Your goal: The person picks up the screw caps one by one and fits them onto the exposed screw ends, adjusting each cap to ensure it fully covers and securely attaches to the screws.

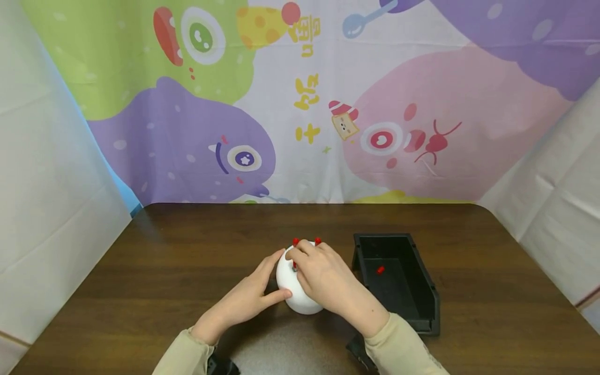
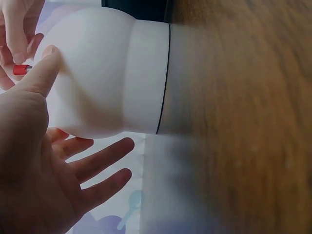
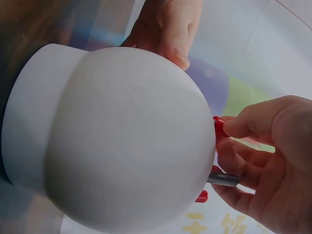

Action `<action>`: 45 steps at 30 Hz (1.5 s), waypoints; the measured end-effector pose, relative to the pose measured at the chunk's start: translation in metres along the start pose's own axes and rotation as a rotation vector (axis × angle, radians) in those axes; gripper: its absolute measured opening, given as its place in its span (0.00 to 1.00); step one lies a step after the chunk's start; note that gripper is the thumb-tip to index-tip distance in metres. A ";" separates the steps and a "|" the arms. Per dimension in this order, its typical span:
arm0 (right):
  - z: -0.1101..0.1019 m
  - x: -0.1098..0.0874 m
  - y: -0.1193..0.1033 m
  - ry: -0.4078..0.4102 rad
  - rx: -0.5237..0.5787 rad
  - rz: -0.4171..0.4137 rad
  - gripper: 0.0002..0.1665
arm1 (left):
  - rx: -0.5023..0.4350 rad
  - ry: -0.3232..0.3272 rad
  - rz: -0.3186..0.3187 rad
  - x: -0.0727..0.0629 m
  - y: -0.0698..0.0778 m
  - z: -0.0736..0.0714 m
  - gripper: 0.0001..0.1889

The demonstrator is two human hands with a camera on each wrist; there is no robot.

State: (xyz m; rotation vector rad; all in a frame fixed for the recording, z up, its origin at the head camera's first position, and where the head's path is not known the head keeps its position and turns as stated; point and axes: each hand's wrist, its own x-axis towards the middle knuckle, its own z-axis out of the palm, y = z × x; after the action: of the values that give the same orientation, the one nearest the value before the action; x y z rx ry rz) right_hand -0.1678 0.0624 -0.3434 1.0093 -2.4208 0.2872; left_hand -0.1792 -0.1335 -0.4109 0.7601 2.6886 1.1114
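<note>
A white globe-shaped body (image 1: 300,302) on a short cylindrical base stands upright on the table. Metal studs stick out of its top, some with small red caps (image 1: 317,241). My left hand (image 1: 250,294) steadies its left side, thumb on the near face and index finger reaching near the top. In the left wrist view its other fingers are straight and spread. Over the top, my right hand (image 1: 330,276) pinches a red cap (image 3: 220,126) between thumb and finger, at a stud. A bare threaded stud (image 3: 223,179) shows beside those fingers in the right wrist view.
To the right of the globe is a black open tray (image 1: 433,312), with a small red cap (image 1: 380,270) inside. Behind the brown wooden table (image 1: 197,229) hangs a printed cartoon curtain (image 1: 300,172). White cloth walls (image 1: 61,208) flank both sides.
</note>
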 end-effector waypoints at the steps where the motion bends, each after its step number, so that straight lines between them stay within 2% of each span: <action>1: -0.001 0.000 0.000 -0.003 0.002 0.004 0.09 | 0.000 0.000 -0.002 0.000 0.000 0.000 0.44; 9: -0.010 0.001 0.003 0.005 0.052 0.035 0.10 | 0.004 0.017 0.002 0.000 0.000 -0.002 0.43; 15: -0.022 0.000 0.007 0.015 0.155 0.094 0.09 | 0.005 0.028 0.010 0.000 -0.001 -0.002 0.42; 18: -0.027 0.000 0.010 0.033 0.209 0.109 0.09 | 0.006 0.028 0.009 0.001 0.000 -0.002 0.42; 21: -0.029 -0.001 0.014 0.065 0.219 0.100 0.09 | 0.008 0.025 0.012 0.001 0.000 -0.002 0.42; 28: -0.028 -0.002 0.020 0.095 0.197 0.075 0.09 | 0.007 0.018 0.014 0.002 0.000 -0.001 0.43; 35: -0.034 -0.008 0.027 0.089 0.164 0.122 0.08 | 0.002 0.019 0.009 0.001 0.000 0.000 0.43; 45: -0.040 -0.017 0.042 0.108 0.085 0.135 0.05 | 0.006 0.027 0.015 0.001 -0.001 0.001 0.43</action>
State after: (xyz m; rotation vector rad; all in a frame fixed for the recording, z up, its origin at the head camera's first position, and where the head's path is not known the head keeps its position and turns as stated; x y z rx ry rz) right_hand -0.1730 0.1173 -0.3186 0.8445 -2.3993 0.4828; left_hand -0.1800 -0.1331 -0.4126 0.7728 2.7138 1.1258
